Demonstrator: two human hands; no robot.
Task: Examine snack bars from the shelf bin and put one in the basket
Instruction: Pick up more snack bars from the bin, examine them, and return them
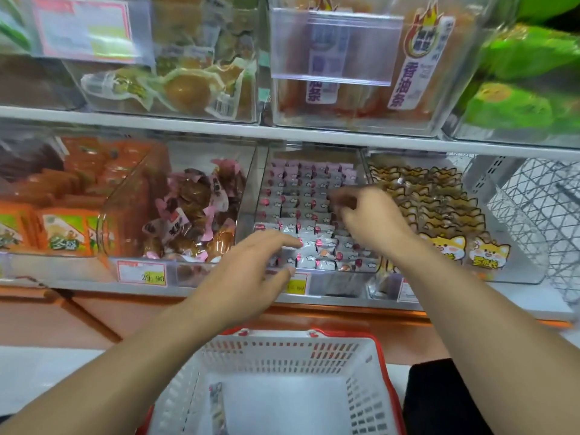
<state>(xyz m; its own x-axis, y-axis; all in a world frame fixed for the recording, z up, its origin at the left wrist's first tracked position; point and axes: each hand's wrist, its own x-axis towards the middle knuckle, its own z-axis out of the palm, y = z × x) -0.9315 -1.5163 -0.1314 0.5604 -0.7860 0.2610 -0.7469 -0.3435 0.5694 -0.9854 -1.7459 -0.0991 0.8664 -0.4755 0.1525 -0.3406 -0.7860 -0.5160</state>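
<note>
Both hands are reaching over the clear shelf bin (309,215) that is holding rows of small silver-and-pink wrapped snack bars (309,237). The left hand (251,271) is hovering at the bin's front left corner, fingers straight and spread, fingertips lying just over the front rows of bars and gripping nothing. The right hand (367,215) is sitting deeper in, over the bin's right side, with its fingers curling down among the bars; it is blurred, and whether it is pinching one cannot be told. The bars are lying directly beneath and between the two hands, most of them ahead of the left fingertips and to the left of the right hand.

Below the forearms, nearer the person than either hand, the white basket (361,400) with a red rim is standing open, and one wrapped bar (217,406) is lying on its floor near the left wall, under the left forearm.
</note>
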